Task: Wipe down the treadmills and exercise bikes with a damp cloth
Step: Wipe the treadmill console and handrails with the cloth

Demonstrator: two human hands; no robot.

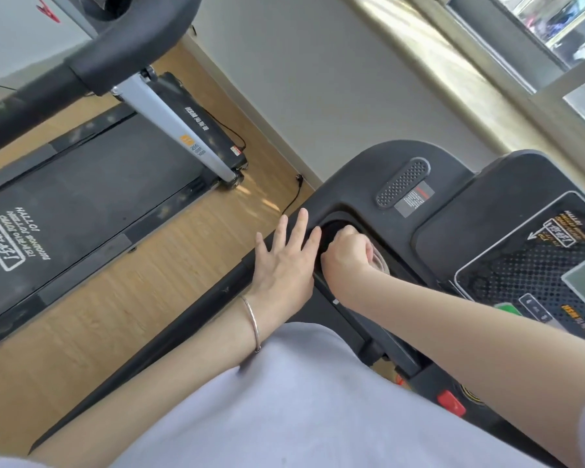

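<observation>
**A:** From the head view, how should this step go?

**B:** The right hand (347, 253) has its fingers curled round the cloth (380, 262), down in the cup holder (330, 229) of the treadmill console (453, 177). I'd twist the wad round the well's wall and floor. The left hand (284, 265), fingers straight and spread, braces flat on the console's edge.

**A:** What's hidden?

**B:** The fist covers most of the cloth and the well's bottom. I can't judge dampness. The second treadmill (98, 184) is cut off, and no bike shows.

Free floor (169, 265) btwn treadmill deck (81, 184) & console (402, 170)
</observation>
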